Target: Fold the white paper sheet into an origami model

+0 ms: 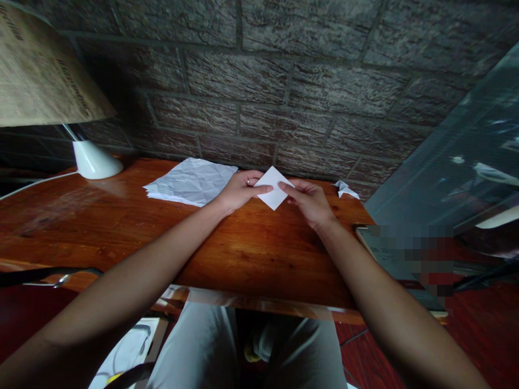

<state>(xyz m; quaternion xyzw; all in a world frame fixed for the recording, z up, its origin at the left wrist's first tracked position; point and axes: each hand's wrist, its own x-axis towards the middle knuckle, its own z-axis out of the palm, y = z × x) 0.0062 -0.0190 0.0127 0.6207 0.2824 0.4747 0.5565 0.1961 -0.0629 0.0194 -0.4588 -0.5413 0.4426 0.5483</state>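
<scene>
A small white square of folded paper (274, 201) is held up over the wooden table, turned so one corner points up like a diamond. My left hand (242, 189) pinches its left corner, thumb in front and fingers behind; a ring shows on one finger. At the opposite corner my right hand (310, 199) grips the same paper, its thumb lying across the front. Both hands are closed on it. Just beyond my left hand lies a stack of creased white sheets (190, 181).
A lamp with a white base (95, 160) stands at the left on the wooden table (259, 256). A folded paper piece (345, 189) lies at the back right. A tablet-like device (377, 246) rests at the right edge. Behind rises a stone-patterned wall (259, 81).
</scene>
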